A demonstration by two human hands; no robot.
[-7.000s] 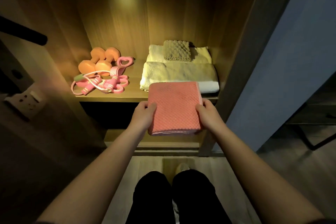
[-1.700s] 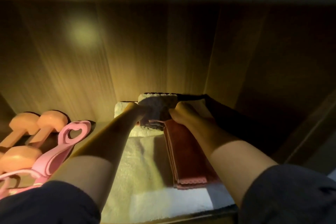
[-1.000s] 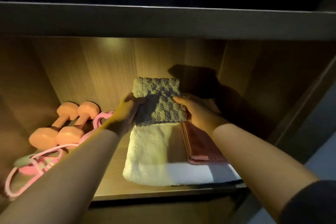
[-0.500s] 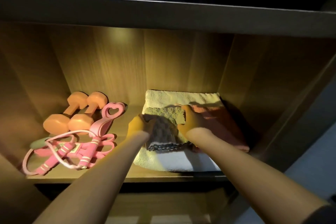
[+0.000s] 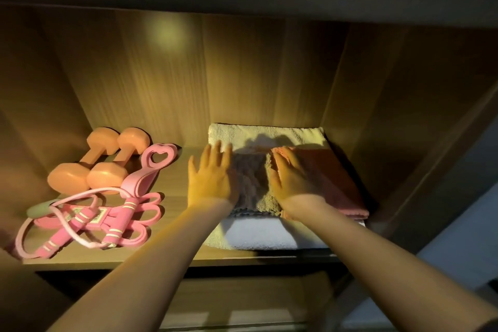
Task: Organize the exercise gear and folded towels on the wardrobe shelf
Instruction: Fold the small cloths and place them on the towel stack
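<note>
Both hands are flat with straight fingers, gripping nothing. The left hand [image 5: 213,178] presses the left side of the little grey towel [image 5: 252,180], and the right hand [image 5: 292,178] sits where it meets the pink towel [image 5: 331,178]. Both towels lie on the big cream towel [image 5: 269,132], towards the right end of the shelf [image 5: 172,259]. They look light and floppy, so I'd take them by both side edges or the folds will sag open. The dumbbells [image 5: 91,167] at the left end are probably the heavy, rigid bit, so grab them by the handle. The jump rope [image 5: 89,221] tangle in front looks loose and snaggy, so I'd scoop it up whole.
</note>
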